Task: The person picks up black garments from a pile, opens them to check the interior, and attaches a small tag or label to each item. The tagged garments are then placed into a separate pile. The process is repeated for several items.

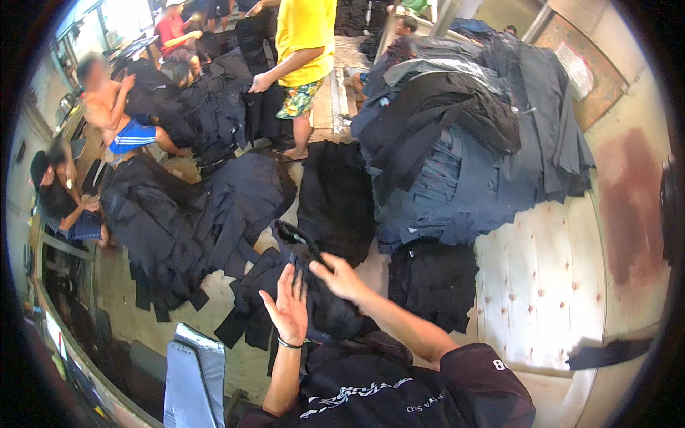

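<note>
My left hand [288,308] is raised with the palm showing and its fingers stretched upward; it holds nothing. A dark band circles that wrist. Close by on the right, my right hand [341,278] reaches in from the side and grips the edge of black trousers [294,239]. Their waistband end stands up in a loop just beyond my fingers, and the rest hangs down, partly hidden behind my hands. Some of my right fingertips are hidden by the cloth. More dark cloth [258,289] lies right beside my left hand.
Heaps of black garments [200,207] spread to the left, with a tall dark-grey pile [457,171] at the right. A folded black stack [433,282] lies below it. A grey-blue padded piece [195,374] stands at lower left. A person in yellow [307,43] stands ahead; several others sit left.
</note>
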Demonstrator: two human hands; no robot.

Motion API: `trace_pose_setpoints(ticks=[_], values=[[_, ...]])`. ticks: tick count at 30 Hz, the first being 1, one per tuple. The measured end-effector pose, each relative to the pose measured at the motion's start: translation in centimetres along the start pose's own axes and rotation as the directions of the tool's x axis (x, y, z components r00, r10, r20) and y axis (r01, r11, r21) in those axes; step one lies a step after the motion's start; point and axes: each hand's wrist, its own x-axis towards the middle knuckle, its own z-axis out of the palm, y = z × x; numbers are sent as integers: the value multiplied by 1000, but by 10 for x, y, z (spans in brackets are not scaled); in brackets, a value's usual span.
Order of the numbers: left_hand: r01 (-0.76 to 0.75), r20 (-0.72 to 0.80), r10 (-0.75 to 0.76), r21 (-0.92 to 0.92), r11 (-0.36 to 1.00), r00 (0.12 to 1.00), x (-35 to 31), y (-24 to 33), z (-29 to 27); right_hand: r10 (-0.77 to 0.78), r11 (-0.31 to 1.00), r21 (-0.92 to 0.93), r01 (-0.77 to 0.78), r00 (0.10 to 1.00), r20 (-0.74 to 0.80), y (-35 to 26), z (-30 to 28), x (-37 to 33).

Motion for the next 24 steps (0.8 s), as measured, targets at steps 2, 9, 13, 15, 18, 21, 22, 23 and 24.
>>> trace_pose_setpoints(ticks=[2,9,13,15,18,21,22,23,24], values=[[-57,-60,71,205,977,996,7,-13,-23,-132,979,-126,162,967,217,-4,-58,50],[470,-536,49,777,418,843,-24,-110,-180,-401,783,-342,519,842,360,-121,-231,191],[720,-768,41,616,320,639,-118,-170,-244,-472,702,-374,606,790,392,-203,-297,210],[853,-898,-72,383,355,433,-146,-194,-255,-506,596,-482,642,766,396,-222,-315,209],[927,-908,-260,255,275,327,-165,-220,-246,-664,471,-453,757,642,384,-188,-300,206],[928,-878,-334,262,263,343,-145,-226,-235,-417,548,-646,531,843,339,-81,-251,200],[919,-867,-335,286,270,368,-133,-224,-234,-452,546,-640,540,834,318,-33,-221,201],[906,-857,-325,317,279,400,-120,-220,-234,-344,568,-682,460,886,311,21,-188,199],[890,-846,-306,356,284,436,-99,-214,-236,-331,572,-697,433,899,288,78,-157,190]])
